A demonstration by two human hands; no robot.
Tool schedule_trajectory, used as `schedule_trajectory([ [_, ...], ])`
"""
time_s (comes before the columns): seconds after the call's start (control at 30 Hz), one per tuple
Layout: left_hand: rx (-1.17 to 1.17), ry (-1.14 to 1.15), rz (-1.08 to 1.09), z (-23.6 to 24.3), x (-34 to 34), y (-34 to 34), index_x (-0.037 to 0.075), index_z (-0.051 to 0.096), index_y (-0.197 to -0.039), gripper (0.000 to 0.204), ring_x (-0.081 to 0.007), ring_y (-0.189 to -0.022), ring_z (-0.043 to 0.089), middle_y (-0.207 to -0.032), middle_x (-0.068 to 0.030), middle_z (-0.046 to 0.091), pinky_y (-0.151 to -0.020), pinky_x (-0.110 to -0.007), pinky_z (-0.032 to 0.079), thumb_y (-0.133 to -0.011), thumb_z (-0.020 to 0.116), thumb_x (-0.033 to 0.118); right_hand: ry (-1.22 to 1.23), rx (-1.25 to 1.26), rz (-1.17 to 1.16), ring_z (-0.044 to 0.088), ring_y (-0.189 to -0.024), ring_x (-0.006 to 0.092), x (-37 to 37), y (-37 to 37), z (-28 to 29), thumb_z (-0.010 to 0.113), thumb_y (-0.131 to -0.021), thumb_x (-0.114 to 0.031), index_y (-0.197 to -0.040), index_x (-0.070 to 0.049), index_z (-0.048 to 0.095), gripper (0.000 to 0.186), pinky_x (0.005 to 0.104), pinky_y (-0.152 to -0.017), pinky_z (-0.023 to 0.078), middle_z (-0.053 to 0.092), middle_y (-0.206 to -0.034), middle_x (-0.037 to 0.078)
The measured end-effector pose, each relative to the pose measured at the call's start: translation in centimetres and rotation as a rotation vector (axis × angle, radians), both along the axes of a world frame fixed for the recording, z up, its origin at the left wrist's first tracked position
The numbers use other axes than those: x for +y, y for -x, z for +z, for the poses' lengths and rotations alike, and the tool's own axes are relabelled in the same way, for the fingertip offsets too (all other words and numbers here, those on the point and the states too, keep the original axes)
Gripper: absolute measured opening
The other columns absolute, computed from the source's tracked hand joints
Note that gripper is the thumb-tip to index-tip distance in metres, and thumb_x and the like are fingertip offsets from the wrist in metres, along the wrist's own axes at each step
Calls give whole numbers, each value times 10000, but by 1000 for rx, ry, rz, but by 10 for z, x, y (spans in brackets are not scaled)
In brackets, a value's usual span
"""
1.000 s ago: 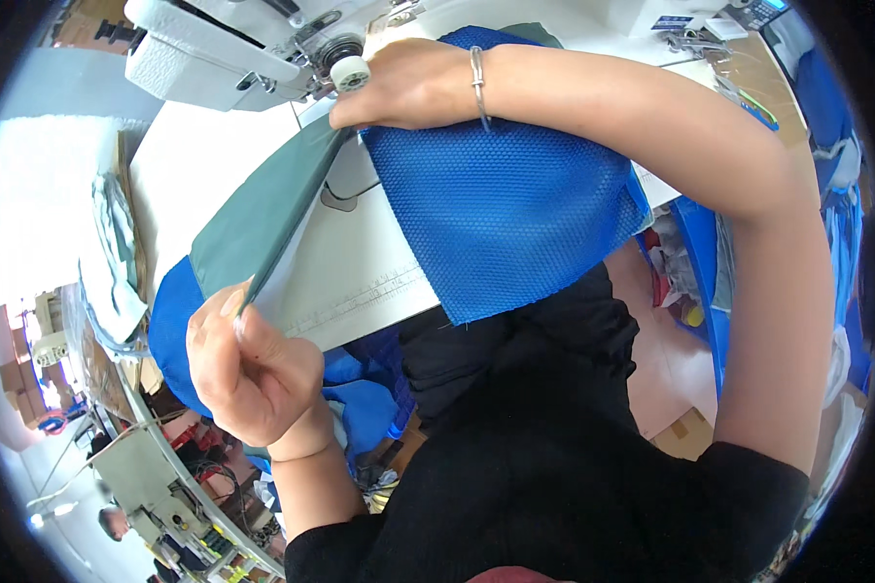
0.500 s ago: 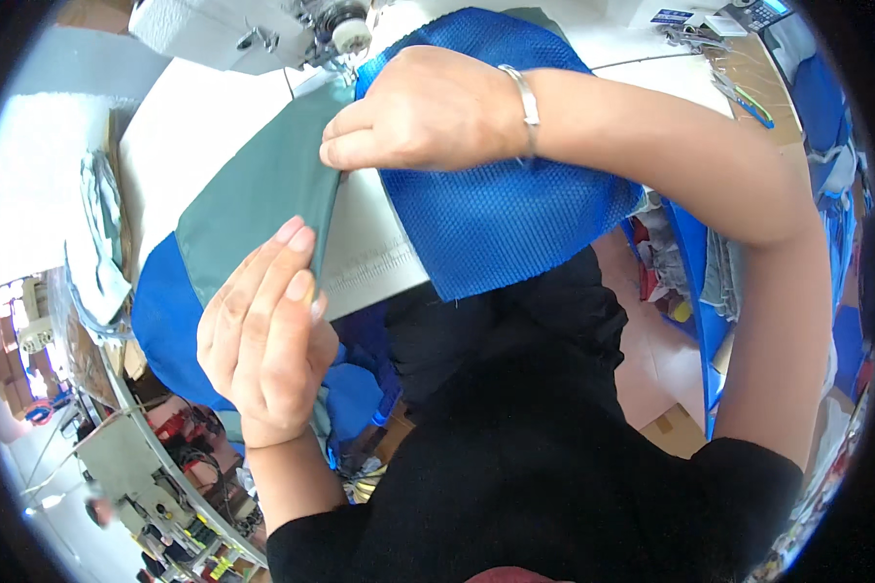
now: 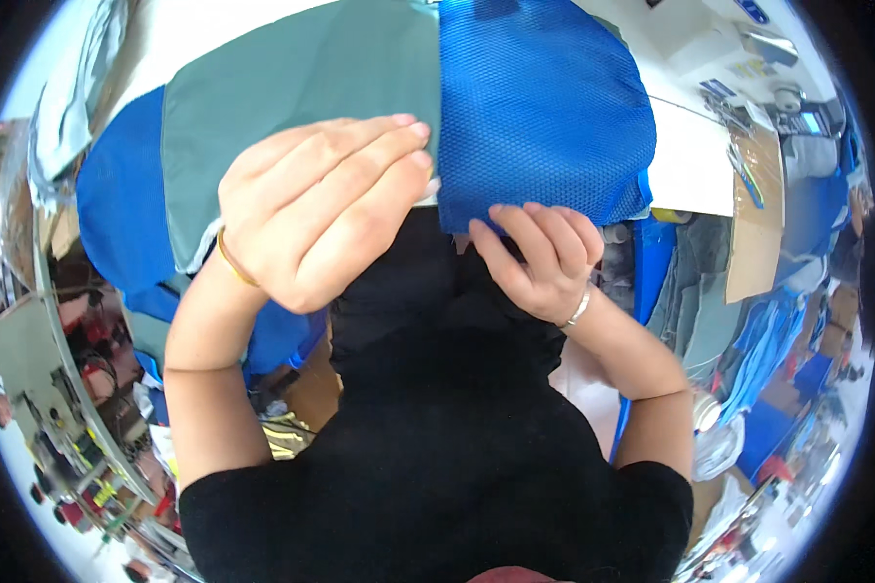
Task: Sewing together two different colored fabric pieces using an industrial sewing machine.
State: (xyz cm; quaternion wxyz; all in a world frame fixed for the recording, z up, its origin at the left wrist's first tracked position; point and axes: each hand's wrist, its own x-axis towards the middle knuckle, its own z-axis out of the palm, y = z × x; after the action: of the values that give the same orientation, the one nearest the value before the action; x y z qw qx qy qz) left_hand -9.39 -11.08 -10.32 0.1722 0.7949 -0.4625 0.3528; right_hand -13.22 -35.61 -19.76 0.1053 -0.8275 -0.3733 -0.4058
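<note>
A grey-green fabric panel (image 3: 292, 83) lies on the table, with a plain blue fabric part (image 3: 122, 189) along its left side. Its right edge meets a blue mesh fabric (image 3: 544, 107). My left hand (image 3: 326, 209) is closed at that edge, fingers pressed together on the green fabric near the table's front; the thumb is mostly hidden. At the mesh's near edge, my right hand (image 3: 544, 257) grips the cloth between thumb and curled fingers. The sewing machine's body is out of view.
Snips with green and blue handles (image 3: 747, 175) lie on the right beside a cardboard sheet (image 3: 756, 228). Behind them stands a device with a small screen (image 3: 812, 121). Grey-green cloth pieces (image 3: 695, 282) hang below the table's right side. Pale cloth (image 3: 78, 92) lies at the far left.
My right hand has moved from the green fabric's far edge to the mesh's near edge. My left hand has moved up and right. The view has shifted, and the fabrics now lie side by side.
</note>
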Motion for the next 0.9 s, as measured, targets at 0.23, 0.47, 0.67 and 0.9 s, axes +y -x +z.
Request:
schedule_trajectory([
  [0.23,-91,47,-28,-7,5,-3,-19,637,-1004,256,-282,-885,740,-987,-167,735,-724,-350,604,-773,749,-21,-2,9,-14,562,-1019,170,12,-7,-11,703,-778,-187,-927,-229,746,161,315,-878,402,689,-1069,-72],
  [0.47,-114,68,-29,-12,6,-3,-21,647,-959,212,-281,-882,739,-991,-171,734,-725,-350,606,-771,743,-10,-53,13,46,579,-974,174,9,-10,-10,748,-719,-146,-893,-160,774,177,310,-849,403,723,-1003,-62],
  [0.67,-87,71,-35,-11,5,-3,-32,647,-946,225,-286,-884,738,-986,-177,730,-721,-360,611,-749,755,-12,-55,17,82,585,-971,177,8,-11,-10,734,-714,-153,-907,-147,773,197,316,-837,429,724,-1008,-38],
  [0.9,78,-69,-59,0,-3,12,-51,664,-883,162,-317,-960,718,-990,-202,716,-757,-374,613,-761,698,50,-87,83,156,648,-1010,206,9,-14,-7,704,-717,-105,-854,-84,749,146,338,-848,503,731,-1020,21],
])
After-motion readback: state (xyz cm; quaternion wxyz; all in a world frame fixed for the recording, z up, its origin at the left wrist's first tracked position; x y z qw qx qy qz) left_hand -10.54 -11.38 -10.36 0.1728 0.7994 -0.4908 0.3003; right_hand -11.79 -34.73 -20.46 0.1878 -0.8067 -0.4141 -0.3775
